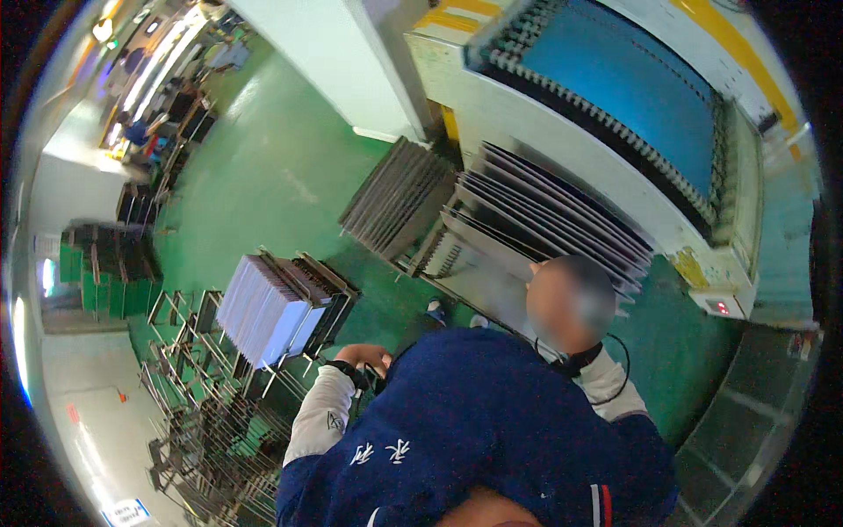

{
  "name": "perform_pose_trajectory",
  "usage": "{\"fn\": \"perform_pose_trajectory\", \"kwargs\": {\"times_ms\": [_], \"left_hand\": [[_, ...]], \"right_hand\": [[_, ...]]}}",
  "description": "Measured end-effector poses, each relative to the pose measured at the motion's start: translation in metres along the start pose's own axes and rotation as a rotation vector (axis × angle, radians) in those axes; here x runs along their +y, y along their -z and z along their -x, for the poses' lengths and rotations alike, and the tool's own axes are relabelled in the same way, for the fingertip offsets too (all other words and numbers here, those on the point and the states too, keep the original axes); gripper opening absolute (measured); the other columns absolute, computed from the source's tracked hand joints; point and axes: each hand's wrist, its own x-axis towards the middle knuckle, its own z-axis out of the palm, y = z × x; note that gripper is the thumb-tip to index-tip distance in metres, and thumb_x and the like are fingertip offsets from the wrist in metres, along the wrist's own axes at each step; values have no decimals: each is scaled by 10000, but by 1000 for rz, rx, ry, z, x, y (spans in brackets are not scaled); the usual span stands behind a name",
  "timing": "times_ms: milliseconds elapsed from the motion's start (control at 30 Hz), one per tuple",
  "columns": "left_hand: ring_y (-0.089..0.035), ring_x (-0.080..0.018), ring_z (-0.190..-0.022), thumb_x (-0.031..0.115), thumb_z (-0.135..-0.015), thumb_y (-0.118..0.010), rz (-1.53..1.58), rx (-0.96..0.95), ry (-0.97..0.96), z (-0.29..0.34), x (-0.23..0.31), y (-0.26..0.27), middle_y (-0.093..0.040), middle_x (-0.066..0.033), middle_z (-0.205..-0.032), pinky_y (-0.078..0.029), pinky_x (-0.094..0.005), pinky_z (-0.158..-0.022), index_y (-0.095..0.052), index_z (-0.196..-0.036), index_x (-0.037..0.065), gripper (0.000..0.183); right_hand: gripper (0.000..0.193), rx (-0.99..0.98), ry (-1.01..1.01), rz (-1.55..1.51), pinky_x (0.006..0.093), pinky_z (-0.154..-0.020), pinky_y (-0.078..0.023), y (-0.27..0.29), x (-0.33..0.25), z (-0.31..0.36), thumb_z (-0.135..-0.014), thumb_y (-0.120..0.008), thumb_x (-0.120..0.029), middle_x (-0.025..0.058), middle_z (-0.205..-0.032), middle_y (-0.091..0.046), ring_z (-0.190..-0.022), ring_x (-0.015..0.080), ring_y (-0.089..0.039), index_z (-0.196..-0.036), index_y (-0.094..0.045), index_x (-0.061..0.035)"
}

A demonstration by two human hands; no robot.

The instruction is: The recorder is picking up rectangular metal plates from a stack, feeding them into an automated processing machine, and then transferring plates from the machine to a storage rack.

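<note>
My left hand (369,356) is by my waist on the left, its fingers curled against a small dark thing that I cannot make out. My right hand (557,327) reaches over the near side of a rack (479,279) filled with upright dark panels (544,215). A round blurred patch covers most of that hand; only a fingertip shows at its upper left, so its grip is hidden. The panels lean in a row, close beyond the right hand. Next to them on the left stands another stack of grey-brown panels (399,198).
A machine with a blue bed and rows of rollers (615,79) stands beyond the rack. On my left are a rack of pale lilac panels (268,312) and several bare metal racks (219,430). A white pillar (369,70) rises ahead from the green floor (272,167).
</note>
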Motion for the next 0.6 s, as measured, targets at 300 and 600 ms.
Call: {"fn": "perform_pose_trajectory", "kwargs": {"times_ms": [300,600], "left_hand": [[-532,-118,-1051,39,-731,-659,114,-30,-114,-20,-9,6,-635,0,-1146,-390,-302,-936,-583,-1185,16,461],[-559,-105,-735,123,-695,-704,59,-105,10,-7,16,44,-640,32,-910,-432,-282,-638,-629,-1004,55,325]], "right_hand": [[614,-17,-94,185,480,-969,-340,-6,-15,12,-715,-714,-129,120,-1172,-496,-1146,319,-454,-1274,-491,-9],[461,-46,-122,124,479,-925,-373,-10,-14,13,-746,-666,-126,132,-1163,-518,-1123,334,-465,-1181,-549,-25]]}}
